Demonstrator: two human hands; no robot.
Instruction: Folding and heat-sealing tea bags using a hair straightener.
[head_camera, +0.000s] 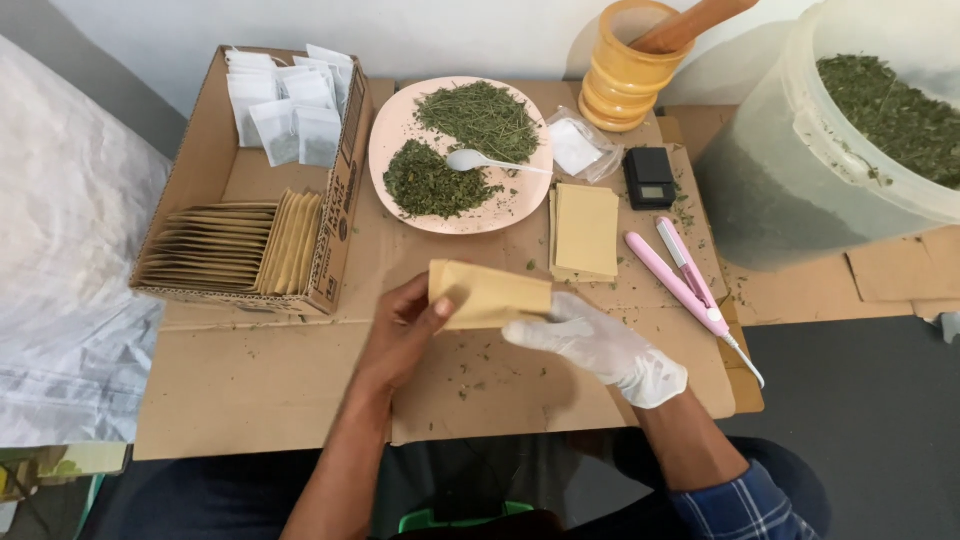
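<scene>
Risk-wise, bare left hand (405, 330) and white-gloved right hand (600, 345) both pinch the flat tan paper envelope (490, 293) above the cardboard-covered bench (260, 380), so a crooked tug might crease or tear it.

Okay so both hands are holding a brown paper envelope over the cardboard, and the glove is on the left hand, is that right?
Not quite. The head view shows the white glove on the right hand; the left hand is bare. Both do hold the brown paper envelope over the cardboard.
</scene>
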